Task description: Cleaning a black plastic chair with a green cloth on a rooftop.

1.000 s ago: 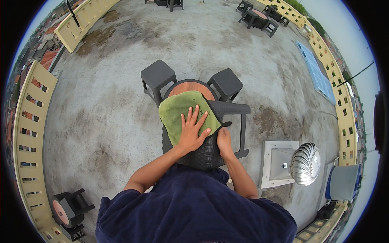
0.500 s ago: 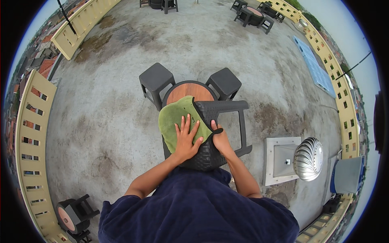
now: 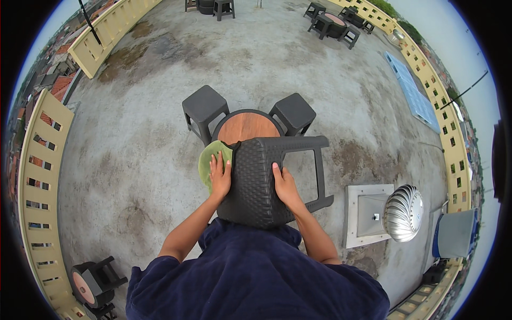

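A dark grey plastic stool with a woven-pattern side lies tipped in front of my body, its legs pointing right. A green cloth with a dark edge covers the stool's left end, where the seat faces. My left hand lies over the cloth with fingers stretched out, pressing it against the stool. At the stool's leg side, my right hand grips the frame, thumb on the woven side and the other fingers partly hidden behind the rim.
Just beyond stands a round wood-topped table with two dark stools, one at left and one at right. A metal roof ventilator sits to the right. Low yellow walls border the concrete roof; a blue pallet lies far right.
My left hand and the cloth have slid left, baring the woven side. My right hand has let go of the cloth's dark-edged corner and stays on the stool.
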Available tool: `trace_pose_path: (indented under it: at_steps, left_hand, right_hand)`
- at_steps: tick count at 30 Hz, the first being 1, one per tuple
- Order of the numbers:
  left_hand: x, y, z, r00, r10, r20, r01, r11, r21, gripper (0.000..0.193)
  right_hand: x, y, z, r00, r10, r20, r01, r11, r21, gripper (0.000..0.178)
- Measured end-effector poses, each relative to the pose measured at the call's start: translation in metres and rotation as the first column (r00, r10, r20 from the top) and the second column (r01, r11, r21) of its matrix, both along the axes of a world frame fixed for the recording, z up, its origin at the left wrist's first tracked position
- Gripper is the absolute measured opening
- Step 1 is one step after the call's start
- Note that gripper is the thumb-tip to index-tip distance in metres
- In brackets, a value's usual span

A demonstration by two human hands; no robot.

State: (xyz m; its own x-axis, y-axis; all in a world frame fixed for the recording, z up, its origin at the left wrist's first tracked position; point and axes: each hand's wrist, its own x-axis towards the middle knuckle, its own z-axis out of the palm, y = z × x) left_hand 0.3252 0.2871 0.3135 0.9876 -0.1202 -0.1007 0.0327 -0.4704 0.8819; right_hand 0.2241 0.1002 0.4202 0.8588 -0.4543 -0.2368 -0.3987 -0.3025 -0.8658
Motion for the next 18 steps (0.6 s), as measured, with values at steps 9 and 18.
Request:
trace_pose_path:
  at_steps: [9,18]
  left_hand:
    - [-0.067,0.000,0.095,0.708,-0.593,0.383,0.460,0.799,0.387,0.052]
    - [0.052,-0.018,0.058,0.510,-0.541,0.669,0.610,0.776,0.163,0.051]
  right_hand:
    - [-0.003,-0.013,-0.016,0.995,-0.097,0.011,0.096,0.991,0.095,0.058]
    - [-0.001,0.000,-0.018,0.987,0.041,0.155,-0.034,0.998,-0.050,0.046]
